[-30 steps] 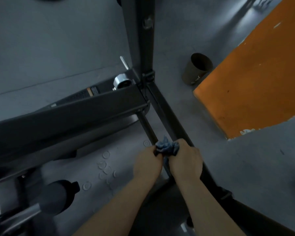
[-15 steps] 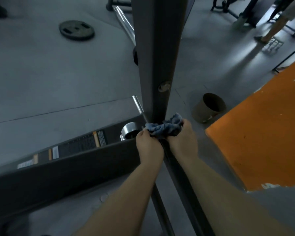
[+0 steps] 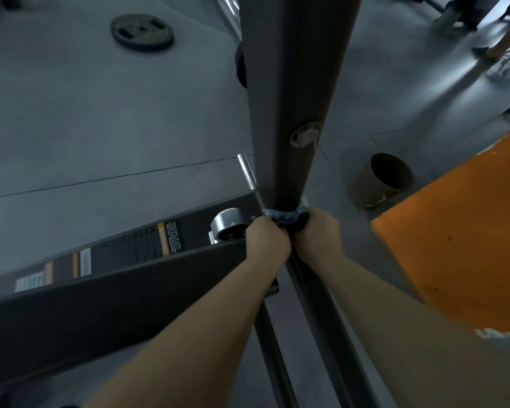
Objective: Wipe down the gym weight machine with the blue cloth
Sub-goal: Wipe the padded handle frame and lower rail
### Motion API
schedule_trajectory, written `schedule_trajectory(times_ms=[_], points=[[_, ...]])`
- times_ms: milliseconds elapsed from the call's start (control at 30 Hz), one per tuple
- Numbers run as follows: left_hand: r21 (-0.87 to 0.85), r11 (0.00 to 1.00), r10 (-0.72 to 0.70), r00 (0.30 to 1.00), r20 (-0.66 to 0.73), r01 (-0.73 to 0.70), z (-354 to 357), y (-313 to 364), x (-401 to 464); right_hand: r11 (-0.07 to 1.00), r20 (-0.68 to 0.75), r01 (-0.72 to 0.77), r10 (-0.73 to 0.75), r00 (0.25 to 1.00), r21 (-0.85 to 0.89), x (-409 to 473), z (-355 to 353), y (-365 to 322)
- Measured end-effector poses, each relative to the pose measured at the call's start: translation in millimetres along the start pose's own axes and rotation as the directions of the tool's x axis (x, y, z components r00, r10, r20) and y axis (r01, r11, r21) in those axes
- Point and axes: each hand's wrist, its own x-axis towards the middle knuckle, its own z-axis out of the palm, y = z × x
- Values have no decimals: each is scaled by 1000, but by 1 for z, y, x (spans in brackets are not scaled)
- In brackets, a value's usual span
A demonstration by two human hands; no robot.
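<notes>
The blue cloth (image 3: 286, 217) is bunched and wrapped round the base of the weight machine's dark upright post (image 3: 289, 92). My left hand (image 3: 267, 241) grips the cloth's left end and my right hand (image 3: 318, 232) grips its right end, both fists close together against the post. A wide dark arm of the machine (image 3: 106, 278) with warning stickers runs off to the left, with a silver weight peg (image 3: 228, 226) just left of my left hand. Two dark frame rails (image 3: 309, 304) run down toward me beneath my forearms.
A brown cylindrical bin (image 3: 379, 181) lies tipped on the grey floor to the right. An orange mat (image 3: 460, 234) fills the right side. A weight plate (image 3: 142, 32) lies on the floor at top left. Another person's legs (image 3: 501, 39) are at the top right.
Both hands have slid the cloth from the low frame rail up to the base of the upright post, and my view has lifted to follow.
</notes>
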Motion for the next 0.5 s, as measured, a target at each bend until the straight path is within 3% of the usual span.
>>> schedule_trajectory(times_ms=[100, 167, 200, 267, 333, 400, 500], points=[[-26, 1000, -12, 1000, 26, 13, 9, 0, -9, 994, -46, -49, 54, 997, 97, -15, -5, 3], [-72, 996, -42, 997, 70, 47, 17, 2, -16, 1000, 3, -10, 10, 1000, 5, -16, -8, 8], [-119, 989, -73, 994, 84, 83, 20, 3, -17, 991, 35, 35, -30, 999, -127, -17, -9, 8], [-293, 944, -128, 987, 102, 153, 18, 5, -14, 986, 66, 47, -37, 997, -162, -17, -5, 4], [-422, 892, -142, 987, 74, 160, 12, 7, -8, 954, 116, 159, -133, 984, -253, -12, -1, -3], [-369, 922, -108, 993, 39, 115, 4, 11, -1, 926, 208, 210, -149, 967, -315, -6, -4, -8], [-126, 992, -18, 1000, 4, 18, -5, 13, 9, 897, 207, 237, -169, 964, -372, 4, -10, -21]])
